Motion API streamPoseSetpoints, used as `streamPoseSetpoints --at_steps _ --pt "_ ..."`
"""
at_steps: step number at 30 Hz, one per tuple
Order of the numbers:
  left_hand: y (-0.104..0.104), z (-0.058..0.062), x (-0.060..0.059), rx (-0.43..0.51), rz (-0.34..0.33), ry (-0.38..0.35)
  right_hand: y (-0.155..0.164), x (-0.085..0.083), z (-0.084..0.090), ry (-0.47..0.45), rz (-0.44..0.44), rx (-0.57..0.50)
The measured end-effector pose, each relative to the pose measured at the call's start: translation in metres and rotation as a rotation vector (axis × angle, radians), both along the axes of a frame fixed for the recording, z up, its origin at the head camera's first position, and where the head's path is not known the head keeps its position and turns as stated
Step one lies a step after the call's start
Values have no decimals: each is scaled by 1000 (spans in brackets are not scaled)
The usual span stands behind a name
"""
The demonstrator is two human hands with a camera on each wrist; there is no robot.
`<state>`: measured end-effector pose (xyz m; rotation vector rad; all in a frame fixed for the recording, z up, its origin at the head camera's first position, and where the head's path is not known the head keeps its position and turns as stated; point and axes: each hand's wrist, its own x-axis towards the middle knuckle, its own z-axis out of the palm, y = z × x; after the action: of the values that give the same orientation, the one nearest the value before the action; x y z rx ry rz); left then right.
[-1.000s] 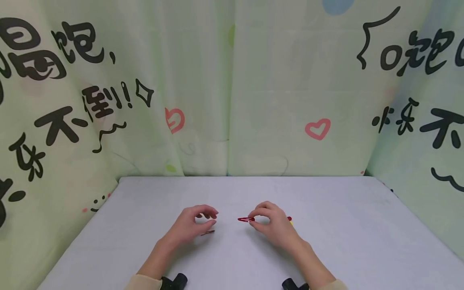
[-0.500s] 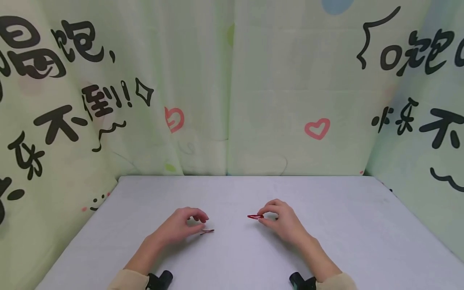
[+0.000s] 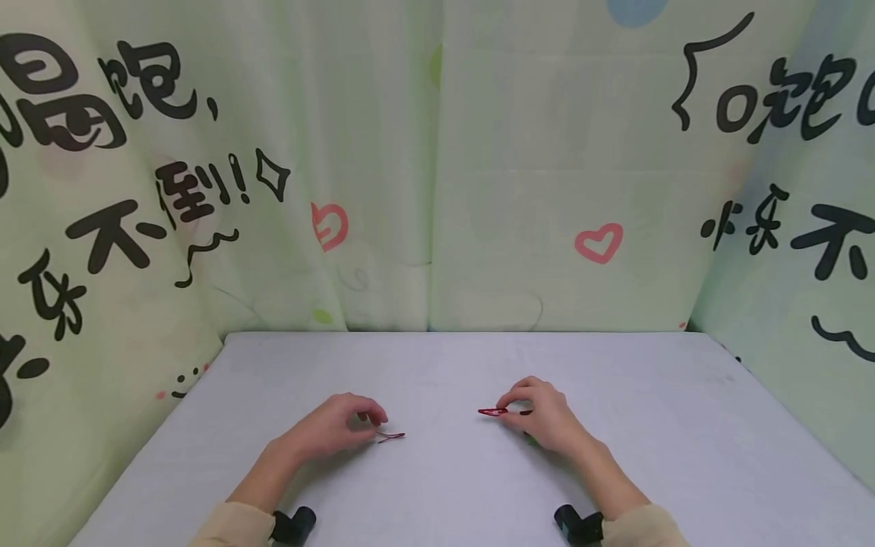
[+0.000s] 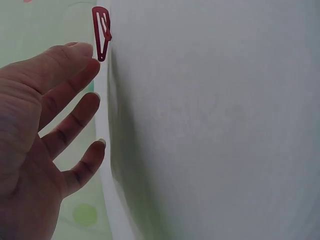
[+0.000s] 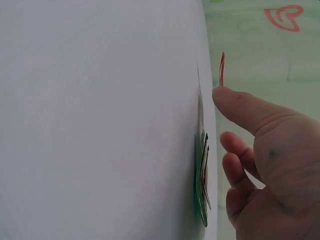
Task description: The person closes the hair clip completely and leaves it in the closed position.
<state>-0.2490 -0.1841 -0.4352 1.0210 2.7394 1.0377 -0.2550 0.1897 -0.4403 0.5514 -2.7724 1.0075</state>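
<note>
Between thumb and forefinger, my right hand (image 3: 543,414) pinches a red snap hair clip (image 3: 491,412) above the table. The right wrist view shows this clip edge-on, jutting past the thumb tip. My left hand (image 3: 335,425) is held over the table with its fingers loosely bent and apart. Close to its thumb tip is a second dark red snap hair clip (image 3: 392,437), its legs spread in a V. The left wrist view shows this clip's slotted face (image 4: 102,34) just past the thumb; whether they touch, I cannot tell.
Several hair clips (image 5: 202,180), green and other colours, lie bunched on the table under my right hand, which mostly hides them in the head view. A white cloth covers the table (image 3: 437,486). Printed curtains (image 3: 506,190) hang behind it and at both sides.
My right hand has moved to the right with the red hair clip pinched in it. The left hand has drawn back to the left, while the hair clip near it has stayed in place.
</note>
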Motion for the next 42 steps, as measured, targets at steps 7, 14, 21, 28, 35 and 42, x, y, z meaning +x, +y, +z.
streamPoseSetpoints --at_steps 7,14,21,28,35,42 --pt "1 -1 -4 -44 -36 9 4 -5 -3 -60 -39 59" --pt "4 1 -6 -98 -47 16 4 -6 -3 -82 -38 84" --pt "8 2 -8 -149 -20 -3 4 -6 -1 -92 -35 98" --pt "10 2 -10 -190 14 -18 4 -6 -2 -102 -37 90" --pt "7 3 -7 -136 -1 -15 7 -6 -1 -131 -52 -3" --pt "5 6 -6 -87 26 -43 10 -5 3 -185 -77 -124"
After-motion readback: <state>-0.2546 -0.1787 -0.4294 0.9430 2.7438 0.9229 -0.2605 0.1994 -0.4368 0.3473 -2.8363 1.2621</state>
